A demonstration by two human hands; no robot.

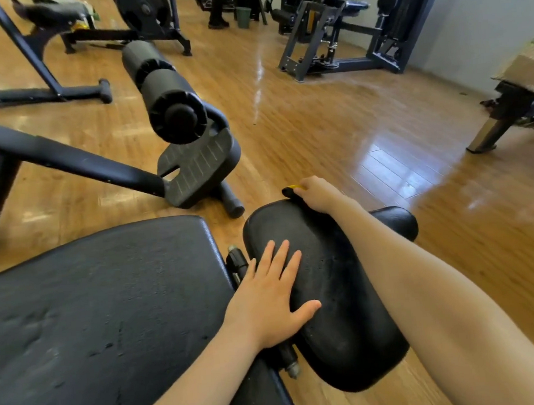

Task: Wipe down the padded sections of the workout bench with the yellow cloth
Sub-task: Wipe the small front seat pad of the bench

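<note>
While left hand [275, 296] is bracing flat on the small pad [335, 292], right hand's [317, 194] grip is pinching the yellow cloth [295, 187] at the far edge — big pad [102, 308] prob. left, can't confirm.

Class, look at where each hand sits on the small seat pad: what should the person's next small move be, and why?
Probably draw the right hand with the yellow cloth back along the seat pad toward the body. That hand grips the cloth at the pad's far edge, so most of the pad lies nearer. The left hand rests flat on it, steadying it.
</note>
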